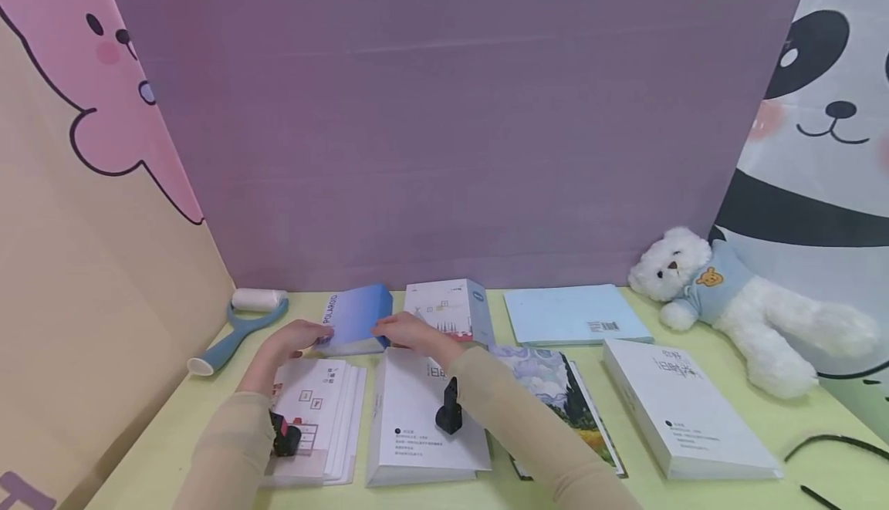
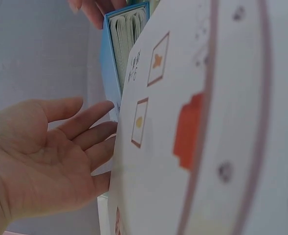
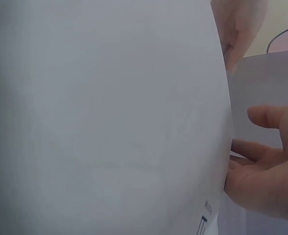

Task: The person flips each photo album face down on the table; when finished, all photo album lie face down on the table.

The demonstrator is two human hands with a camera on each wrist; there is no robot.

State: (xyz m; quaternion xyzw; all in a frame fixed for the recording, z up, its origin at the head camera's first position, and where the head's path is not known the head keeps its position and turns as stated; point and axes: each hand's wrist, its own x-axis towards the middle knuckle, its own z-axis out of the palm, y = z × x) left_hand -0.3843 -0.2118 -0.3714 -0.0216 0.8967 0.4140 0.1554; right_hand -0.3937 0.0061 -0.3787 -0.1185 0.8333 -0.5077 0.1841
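Note:
A blue-and-lilac photo album (image 1: 357, 313) marked POLAROID lies near the back of the table, its cover up. At its left edge is my left hand (image 1: 297, 336), fingers extended and fingertips against or very close to the album; in the left wrist view the thumb stands apart. My right hand (image 1: 413, 332) is at the album's right edge, its thumb spread from the fingers in the right wrist view. Below the left hand lies a white illustrated book (image 1: 326, 394); a thick white book (image 1: 420, 444) lies under the right forearm. Both fill much of the wrist views.
Behind the right hand lies a white album with a grey spine (image 1: 441, 302). Rightward are a pale blue book (image 1: 569, 313), a landscape-painting book (image 1: 549, 379), another thick white book (image 1: 687, 410) and a white teddy bear (image 1: 729, 294). A lint roller (image 1: 239, 332) lies far left; black cable (image 1: 840, 440), front right.

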